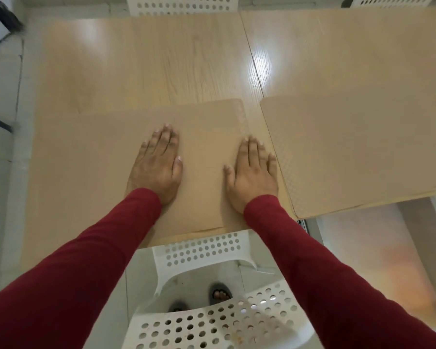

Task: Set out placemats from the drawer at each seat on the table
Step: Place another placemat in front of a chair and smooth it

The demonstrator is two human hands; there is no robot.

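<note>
- Head view: light wood-grain table (186, 59) fills the upper frame, with a seam running from 12 toward 5 o'clock between two tabletops; glare patch just right of the seam.
- Near placemat (91, 159), tan, lies flat at the table's near edge, left of the seam. A second layer edge shows along its near side; cannot tell if that is another mat.
- Left hand (159, 167) lies palm down on that placemat, fingers straight and together, pointing to 12 o'clock. Nothing gripped.
- Right hand (253, 175) is also flat, palm down, fingers straight, at the mat's right edge, about 3 o'clock from the left hand. Nothing gripped.
- Both forearms in dark red sleeves (325, 273).
- Second placemat (358, 152), tan with fine texture, lies right of the seam at 3 o'clock, just beside the first, its near edge overhanging the table.
- White perforated chair (212, 321) at 6 o'clock, under the table edge; another white perforated chair back (179, 3) at 12 o'clock.
- Feet in dark sandals (219, 293) visible through the chair gap.
</note>
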